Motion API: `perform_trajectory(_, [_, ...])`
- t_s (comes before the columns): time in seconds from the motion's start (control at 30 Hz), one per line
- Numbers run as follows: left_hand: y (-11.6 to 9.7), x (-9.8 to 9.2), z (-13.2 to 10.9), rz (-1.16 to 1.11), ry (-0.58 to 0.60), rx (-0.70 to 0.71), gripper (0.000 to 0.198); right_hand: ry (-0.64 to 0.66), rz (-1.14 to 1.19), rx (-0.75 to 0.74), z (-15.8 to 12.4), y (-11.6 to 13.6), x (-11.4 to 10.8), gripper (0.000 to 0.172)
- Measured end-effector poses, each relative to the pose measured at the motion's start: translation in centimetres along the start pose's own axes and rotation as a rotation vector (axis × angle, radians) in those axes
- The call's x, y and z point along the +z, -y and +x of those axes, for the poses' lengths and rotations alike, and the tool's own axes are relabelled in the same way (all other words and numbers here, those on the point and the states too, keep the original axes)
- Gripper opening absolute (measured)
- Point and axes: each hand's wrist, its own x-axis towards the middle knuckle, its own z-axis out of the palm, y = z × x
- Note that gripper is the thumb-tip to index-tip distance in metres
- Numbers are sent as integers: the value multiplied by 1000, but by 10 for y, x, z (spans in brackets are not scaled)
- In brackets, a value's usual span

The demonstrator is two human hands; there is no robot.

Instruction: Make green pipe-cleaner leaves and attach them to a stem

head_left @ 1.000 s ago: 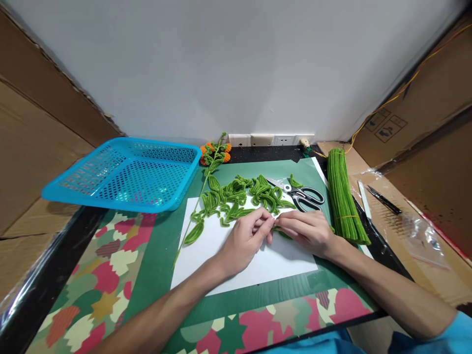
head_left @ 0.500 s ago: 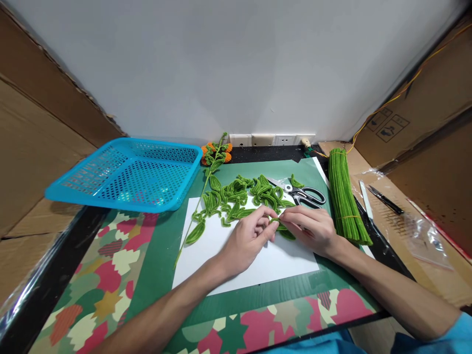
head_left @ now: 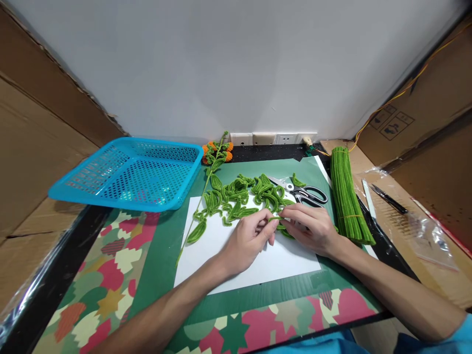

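My left hand [head_left: 248, 239] and my right hand [head_left: 310, 228] meet over a white sheet of paper [head_left: 224, 255]. Both pinch the same short green pipe cleaner piece [head_left: 277, 220] between their fingertips. Just behind them lies a pile of several bent green pipe cleaner leaves [head_left: 243, 195]. A long green stem with leaves and orange flowers [head_left: 215, 154] runs from the paper's left edge toward the wall.
Black-handled scissors [head_left: 304, 193] lie behind my right hand. A tied bundle of straight green pipe cleaners [head_left: 346, 196] lies to the right. A blue mesh basket [head_left: 129, 172] stands at the left. A craft knife [head_left: 389, 199] and plastic bag rest on cardboard at far right.
Both hands stayed together on the green piece, fingers shifting slightly as they work it. The view drifted a little.
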Motion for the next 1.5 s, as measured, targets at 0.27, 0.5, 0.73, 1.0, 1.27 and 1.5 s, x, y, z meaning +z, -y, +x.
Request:
perform_trajectory(0.27, [-1, 0, -1, 28, 9, -7, 33, -15, 0, -46, 0, -1, -2, 17])
perform_trajectory(0.5, [-1, 0, -1, 42, 6, -16, 35, 12, -4, -80, 2, -1, -4, 12])
perform_trajectory(0.73, [-1, 0, -1, 101, 5, -17, 40, 46, 3, -83, 1, 0, -5, 15])
perform_trajectory(1.0, [-2, 0, -2, 149, 14, -3, 40, 75, 3, -88, 4, 3, -7, 9])
perform_trajectory(1.27, [-2, 0, -2, 170, 17, 17, 43, 60, 15, -95, 3, 2, -6, 8])
perform_trajectory(1.5, [-1, 1, -3, 188, 25, 19, 46, 52, 25, -98, 2, 3, -7, 11])
